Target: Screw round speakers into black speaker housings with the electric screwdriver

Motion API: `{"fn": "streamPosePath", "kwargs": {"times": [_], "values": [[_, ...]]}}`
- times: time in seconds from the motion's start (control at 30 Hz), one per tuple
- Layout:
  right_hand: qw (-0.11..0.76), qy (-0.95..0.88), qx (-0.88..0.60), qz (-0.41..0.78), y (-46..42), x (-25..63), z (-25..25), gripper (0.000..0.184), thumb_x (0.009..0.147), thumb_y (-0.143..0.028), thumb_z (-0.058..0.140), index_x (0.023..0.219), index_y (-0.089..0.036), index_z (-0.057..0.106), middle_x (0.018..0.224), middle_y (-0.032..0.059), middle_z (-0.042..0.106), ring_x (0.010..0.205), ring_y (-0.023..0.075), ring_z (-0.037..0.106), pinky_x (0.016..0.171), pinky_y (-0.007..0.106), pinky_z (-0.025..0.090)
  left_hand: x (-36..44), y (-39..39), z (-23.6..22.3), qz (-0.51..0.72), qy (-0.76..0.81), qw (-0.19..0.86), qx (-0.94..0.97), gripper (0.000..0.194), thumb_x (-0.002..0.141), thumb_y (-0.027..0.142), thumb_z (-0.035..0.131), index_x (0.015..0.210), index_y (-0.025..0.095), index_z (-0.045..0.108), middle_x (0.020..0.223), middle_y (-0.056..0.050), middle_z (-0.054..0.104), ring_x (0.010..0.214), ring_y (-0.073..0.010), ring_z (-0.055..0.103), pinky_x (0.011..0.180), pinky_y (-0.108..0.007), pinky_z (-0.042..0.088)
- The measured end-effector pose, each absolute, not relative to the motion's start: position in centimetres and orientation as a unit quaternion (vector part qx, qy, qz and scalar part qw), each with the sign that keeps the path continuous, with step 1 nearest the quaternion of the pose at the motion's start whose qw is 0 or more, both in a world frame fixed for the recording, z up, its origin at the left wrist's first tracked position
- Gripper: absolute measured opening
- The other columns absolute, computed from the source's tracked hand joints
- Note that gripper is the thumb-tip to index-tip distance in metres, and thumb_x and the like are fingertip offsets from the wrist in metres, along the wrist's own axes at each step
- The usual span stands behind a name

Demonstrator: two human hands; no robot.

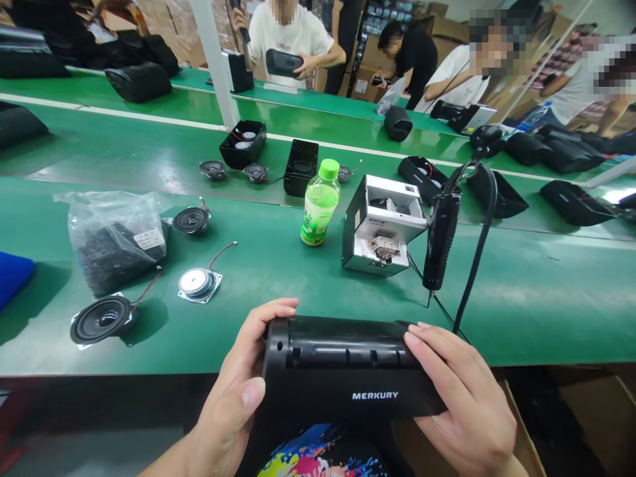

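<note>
A black speaker housing (318, 391) with "MERKURY" lettering and a row of slots along its top is held at the table's front edge. My left hand (228, 384) is closed round its left end, thumb on the near face. At the right end, my right hand (462, 391) grips it with fingers over the top corner. Beyond it on the left lie a large speaker driver (104, 318), a silver-backed driver (199, 283) lying face down, and another black driver (191, 220), each with red wires. A black electric screwdriver (441, 238) hangs just beyond my right hand.
A screw feeder (382, 225) stands behind the housing, beside a green-capped bottle (320, 205). At left sit a plastic bag of dark parts (119, 245) and a blue object (14, 275). Open speaker housings (243, 144) line the green conveyor belt (163, 152). Several people work across it.
</note>
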State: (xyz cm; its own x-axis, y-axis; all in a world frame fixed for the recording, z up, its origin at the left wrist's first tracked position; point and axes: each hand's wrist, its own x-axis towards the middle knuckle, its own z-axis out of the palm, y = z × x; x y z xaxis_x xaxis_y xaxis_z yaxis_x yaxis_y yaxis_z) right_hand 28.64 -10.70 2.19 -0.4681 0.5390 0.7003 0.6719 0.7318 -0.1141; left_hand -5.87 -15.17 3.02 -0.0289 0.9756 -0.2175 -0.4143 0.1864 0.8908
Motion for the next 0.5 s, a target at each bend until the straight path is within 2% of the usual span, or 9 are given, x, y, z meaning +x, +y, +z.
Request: {"fn": "streamPosePath", "kwargs": {"times": [0.1, 0.2, 0.37, 0.4, 0.5], "values": [[0.367, -0.854, -0.358, -0.090, -10.8, 28.7, 2.2, 0.080, 0.105, 0.011, 0.075, 0.180, -0.015, 0.078, 0.150, 0.0192, 0.090, 0.144, 0.0367, 0.088, 0.120, 0.053, 0.077, -5.9, -15.2, 2.9, 0.560, 0.456, 0.622, 0.302, 0.084, 0.095, 0.088, 0.095, 0.158, 0.033, 0.085, 0.192, -0.014, 0.065, 0.150, -0.0470, 0.075, 0.125, -0.057, 0.071], [0.361, -0.857, -0.355, -0.092, -10.8, 28.7, 2.2, 0.078, 0.103, 0.011, 0.075, 0.178, -0.013, 0.079, 0.150, 0.0203, 0.090, 0.144, 0.0375, 0.088, 0.121, 0.053, 0.077, -5.7, -15.2, 3.1, 0.558, 0.476, 0.614, 0.291, 0.085, 0.092, 0.093, 0.095, 0.154, 0.035, 0.086, 0.189, -0.010, 0.067, 0.143, -0.0426, 0.076, 0.124, -0.054, 0.070], [0.354, -0.861, -0.352, -0.099, -10.8, 28.3, 2.2, 0.082, 0.102, 0.009, 0.074, 0.181, -0.014, 0.076, 0.149, 0.0196, 0.090, 0.142, 0.0377, 0.090, 0.119, 0.053, 0.080, -5.3, -15.0, 3.9, 0.552, 0.508, 0.599, 0.281, 0.083, 0.092, 0.098, 0.091, 0.145, 0.035, 0.088, 0.182, -0.008, 0.072, 0.135, -0.0397, 0.077, 0.109, -0.048, 0.072], [0.354, -0.861, -0.351, -0.098, -10.9, 28.2, 2.2, 0.083, 0.103, 0.009, 0.074, 0.182, -0.014, 0.076, 0.149, 0.0193, 0.090, 0.142, 0.0371, 0.090, 0.120, 0.052, 0.080, -5.4, -15.0, 4.1, 0.546, 0.523, 0.588, 0.286, 0.082, 0.095, 0.101, 0.087, 0.142, 0.034, 0.089, 0.181, -0.008, 0.074, 0.139, -0.0409, 0.076, 0.112, -0.049, 0.072], [0.355, -0.865, -0.344, -0.086, -10.9, 27.8, 2.1, 0.083, 0.103, 0.009, 0.072, 0.183, -0.013, 0.075, 0.152, 0.0195, 0.089, 0.145, 0.0349, 0.088, 0.127, 0.049, 0.077, -6.5, -14.9, 4.0, 0.529, 0.558, 0.548, 0.330, 0.081, 0.101, 0.105, 0.079, 0.140, 0.035, 0.091, 0.179, -0.009, 0.076, 0.162, -0.0468, 0.069, 0.136, -0.054, 0.064]]}}
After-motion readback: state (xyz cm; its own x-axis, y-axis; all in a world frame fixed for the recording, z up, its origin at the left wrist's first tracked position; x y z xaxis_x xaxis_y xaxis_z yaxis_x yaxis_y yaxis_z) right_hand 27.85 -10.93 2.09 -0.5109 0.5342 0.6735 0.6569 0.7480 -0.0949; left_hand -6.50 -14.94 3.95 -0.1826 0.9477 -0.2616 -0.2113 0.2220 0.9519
